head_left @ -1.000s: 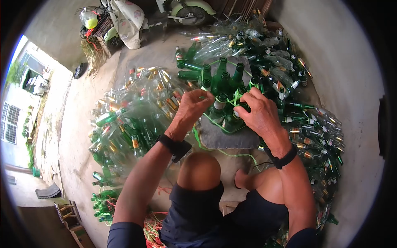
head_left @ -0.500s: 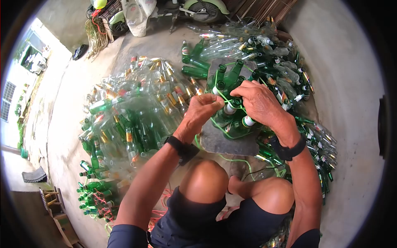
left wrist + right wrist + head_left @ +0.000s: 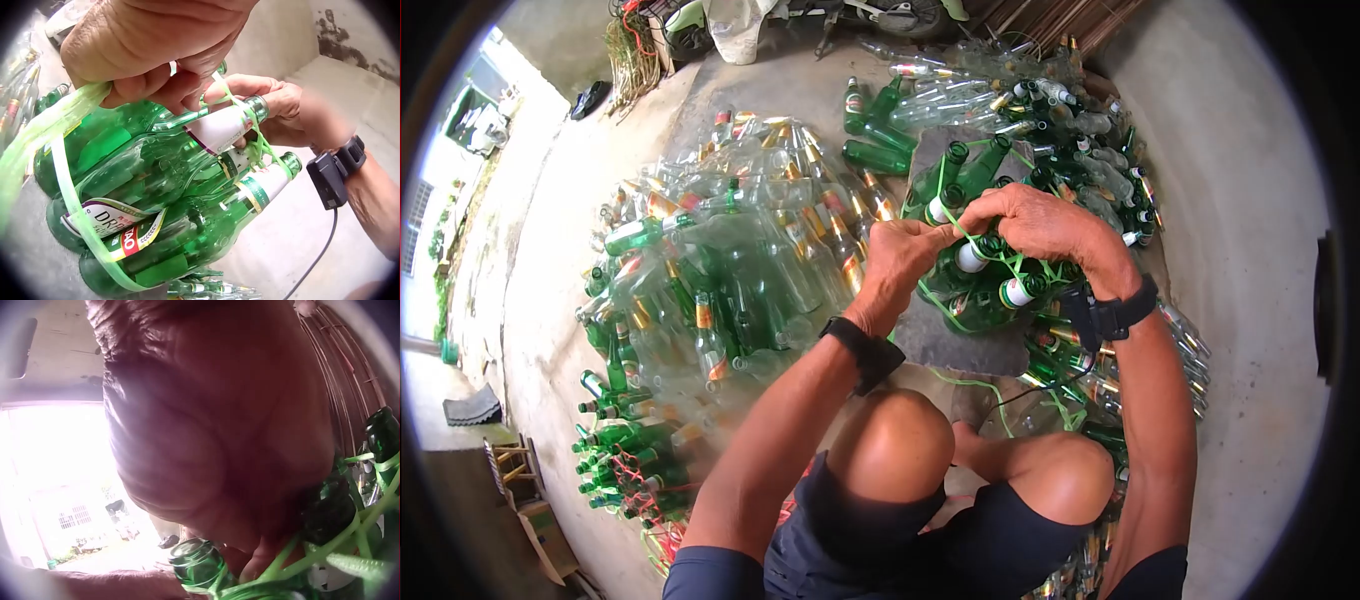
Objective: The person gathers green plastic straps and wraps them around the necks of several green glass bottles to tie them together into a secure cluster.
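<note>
Several green bottles stand bunched on a grey slab, with green plastic strap round their bodies and laced between their necks. My left hand pinches the strap at the near left of the necks; in the left wrist view a wide band of strap trails from its curled fingers. Fingertips nearly meeting it, my right hand pinches strap over the necks. From the right wrist view, that hand hides most of its own fingertips beside a bottle mouth.
Clear and green bottles lie heaped on the left, with more bottles at the back right. Loose strap trails on the floor near my knees. A wall stands on the right.
Both hands have come together over the bottle necks, the right one moving leftward across them. The bottle bunch leans more to the right than before, and the view has shifted.
</note>
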Tool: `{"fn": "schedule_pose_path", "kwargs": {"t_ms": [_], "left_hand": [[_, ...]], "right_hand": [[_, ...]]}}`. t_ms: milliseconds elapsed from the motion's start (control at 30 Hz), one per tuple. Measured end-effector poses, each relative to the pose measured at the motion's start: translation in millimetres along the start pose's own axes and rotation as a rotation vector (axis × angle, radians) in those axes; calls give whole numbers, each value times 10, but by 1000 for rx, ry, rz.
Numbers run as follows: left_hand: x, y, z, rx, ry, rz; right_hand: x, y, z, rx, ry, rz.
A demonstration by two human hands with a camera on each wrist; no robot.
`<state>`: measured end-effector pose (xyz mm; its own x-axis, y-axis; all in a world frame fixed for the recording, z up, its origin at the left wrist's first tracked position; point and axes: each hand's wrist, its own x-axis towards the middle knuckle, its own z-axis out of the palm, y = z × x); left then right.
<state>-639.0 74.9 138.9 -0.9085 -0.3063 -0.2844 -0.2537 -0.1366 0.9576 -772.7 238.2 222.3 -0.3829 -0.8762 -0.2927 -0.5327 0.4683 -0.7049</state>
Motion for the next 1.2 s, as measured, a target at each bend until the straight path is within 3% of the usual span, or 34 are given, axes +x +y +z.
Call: {"fn": "schedule_pose_path", "kwargs": {"t_ms": [133,200,400,567,633,767,1100,1200], "left_hand": [[19,-37,62,25,89,27],[38,-76,68,35,115,41],[-1,-11,52,67,73,69],[-42,151,14,132,41,38],[-28,165,-9,133,-50,42],[-24,175,6,106,-63,54],[-35,165,76,87,-114,134],[-56,185,93,79,-109,135]], "right_hand": [[3,-97,-89,-163,-140,33],[-37,-126,-86,-351,-19,-104],[-122,-309,-145,-518,-24,-132],[-226,-269,-173,-713,169,-220],[-239,-320,-216,-708,166,-163],[-253,-350,-321,-695,167,-28],[-271,-171,-560,-519,284,68],[-225,-97,-529,-451,313,-2]]}}
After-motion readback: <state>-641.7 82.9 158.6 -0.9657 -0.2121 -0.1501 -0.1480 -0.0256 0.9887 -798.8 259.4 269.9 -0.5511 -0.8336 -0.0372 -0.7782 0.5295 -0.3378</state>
